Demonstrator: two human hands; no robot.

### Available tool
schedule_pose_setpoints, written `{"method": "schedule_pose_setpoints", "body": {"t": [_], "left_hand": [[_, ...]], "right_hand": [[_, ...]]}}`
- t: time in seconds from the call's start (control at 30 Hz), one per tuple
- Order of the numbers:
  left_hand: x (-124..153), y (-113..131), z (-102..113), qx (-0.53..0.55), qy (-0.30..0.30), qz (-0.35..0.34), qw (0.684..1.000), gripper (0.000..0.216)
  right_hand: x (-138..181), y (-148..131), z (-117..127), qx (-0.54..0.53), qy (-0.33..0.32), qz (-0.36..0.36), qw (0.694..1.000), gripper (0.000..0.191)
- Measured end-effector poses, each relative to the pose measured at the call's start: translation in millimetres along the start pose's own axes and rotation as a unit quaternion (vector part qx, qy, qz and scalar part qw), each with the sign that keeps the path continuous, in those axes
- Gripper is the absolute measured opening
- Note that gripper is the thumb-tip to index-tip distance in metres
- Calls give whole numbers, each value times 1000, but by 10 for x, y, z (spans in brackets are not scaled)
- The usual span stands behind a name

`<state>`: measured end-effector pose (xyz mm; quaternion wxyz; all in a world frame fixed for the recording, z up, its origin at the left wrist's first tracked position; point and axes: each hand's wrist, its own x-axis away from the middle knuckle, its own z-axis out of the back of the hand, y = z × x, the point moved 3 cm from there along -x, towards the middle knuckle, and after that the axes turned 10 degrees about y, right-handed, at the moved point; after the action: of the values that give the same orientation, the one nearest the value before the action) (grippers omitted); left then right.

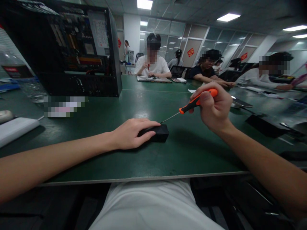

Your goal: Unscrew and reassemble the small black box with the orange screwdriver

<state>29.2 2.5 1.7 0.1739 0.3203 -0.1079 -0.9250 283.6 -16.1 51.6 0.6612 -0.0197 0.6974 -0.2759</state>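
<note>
On the green tabletop (134,163) lies a small black box-shaped block (161,134), its left part covered by my fingers. My left hand (130,133) grips it from the left, thumb along the near side and fingers over the top. Raised to the right, my right hand (216,107) is wrapped round the orange and black handle of a screwdriver (190,105). The thin shaft slants down to the left, and its tip meets the top of the block beside my left fingertips. Exactly what the tip touches is too small to make out.
An opened black computer case (83,51) stands at the back left, near a plastic bottle (26,76). A white object (18,129) lies at the left edge. At right are a black box (266,125) and other parts. Several people sit across the table.
</note>
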Motion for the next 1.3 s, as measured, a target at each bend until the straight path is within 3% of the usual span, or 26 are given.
{"method": "schedule_pose_setpoints", "body": {"t": [0.23,0.57,0.73,0.9,1.1,1.3], "left_hand": [[0,4,-1,0,4,-8,1000,39],[-14,31,21,4,12,-24,1000,38],[-8,27,26,-7,13,-28,999,39],[-5,20,20,-3,12,-22,1000,40],[-2,3,8,31,19,-12,999,40],[10,-11,7,34,20,-3,999,41]], "right_hand": [[0,-47,7,25,-9,12,1000,30],[-197,-159,-134,53,-101,53,992,26],[-446,-226,-277,85,-229,14,970,28],[-724,-337,-388,145,-323,75,932,37],[-809,-326,-499,70,-393,38,916,24],[-843,-47,-542,36,-388,-23,921,28]]}}
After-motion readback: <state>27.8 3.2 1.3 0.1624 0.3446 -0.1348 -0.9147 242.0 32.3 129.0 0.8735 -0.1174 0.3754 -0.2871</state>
